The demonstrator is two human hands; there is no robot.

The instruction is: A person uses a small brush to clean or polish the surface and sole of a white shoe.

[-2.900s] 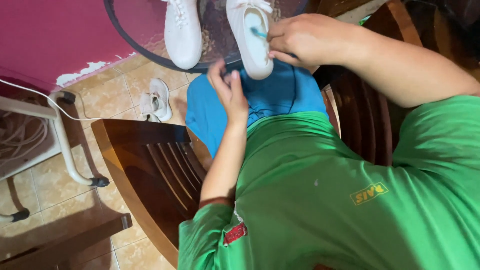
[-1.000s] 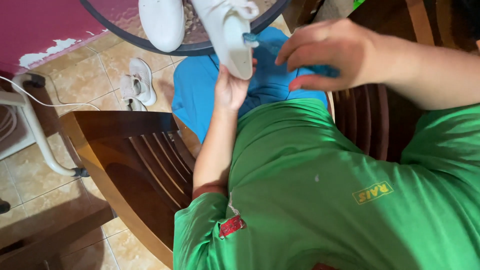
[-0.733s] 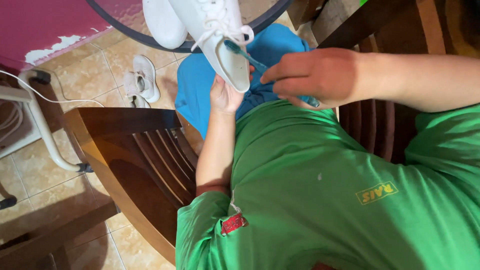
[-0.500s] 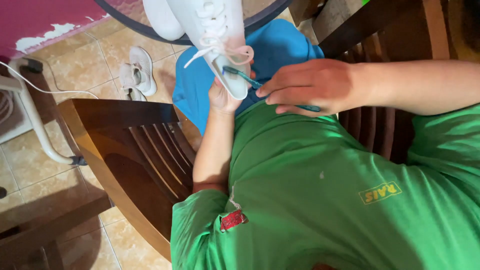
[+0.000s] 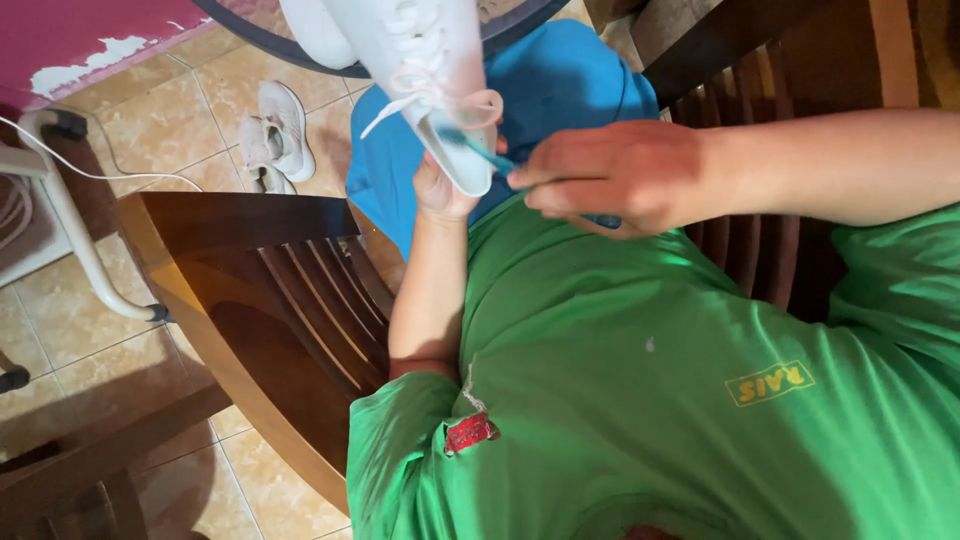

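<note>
My left hand (image 5: 440, 190) grips a white lace-up shoe (image 5: 425, 80) from underneath, holding it tilted above my lap. My right hand (image 5: 610, 178) pinches a small teal brush (image 5: 480, 150) whose head touches the shoe's heel end. A second white shoe (image 5: 315, 30) lies beside the first, resting on a round glass tabletop (image 5: 530, 15). I wear a green shirt and blue shorts.
A dark wooden chair (image 5: 260, 290) stands at my left, another chair back (image 5: 800, 60) at my right. A pair of pale shoes (image 5: 272, 135) lies on the tiled floor. A white metal frame (image 5: 70, 240) and a cable are at far left.
My left hand lifted the shoe off the tabletop toward my lap and tilted it. My right hand moved in from the right and set the brush against its heel.
</note>
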